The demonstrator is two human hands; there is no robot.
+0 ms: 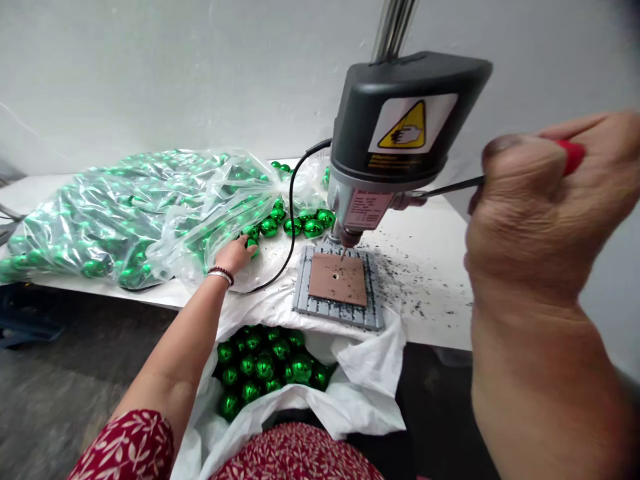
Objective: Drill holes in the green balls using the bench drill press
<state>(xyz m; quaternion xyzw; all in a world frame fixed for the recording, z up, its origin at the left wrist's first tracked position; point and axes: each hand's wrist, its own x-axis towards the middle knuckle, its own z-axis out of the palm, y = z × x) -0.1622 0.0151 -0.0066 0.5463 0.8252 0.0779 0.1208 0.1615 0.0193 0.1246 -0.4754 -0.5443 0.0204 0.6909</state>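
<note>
My right hand point(540, 207) is wrapped round the feed lever point(455, 186) of a small bench drill press point(400, 133), with a bit of red showing between the fingers. My left hand point(234, 256) reaches to the mouth of a clear plastic bag, its fingers closed on a shiny green ball point(252, 248). Other green balls point(269, 227) lie loose just beyond it. Below the drill chuck, a brown square board point(338, 280) with a small hole sits on the grooved grey base point(373, 293).
The clear bag point(120, 207) full of green balls covers the table's left side. A white sack point(360, 373) with several green balls hangs open at the front edge. A black cable point(291, 213) loops left of the drill. Dark shavings point(410, 287) litter the white tabletop point(445, 247).
</note>
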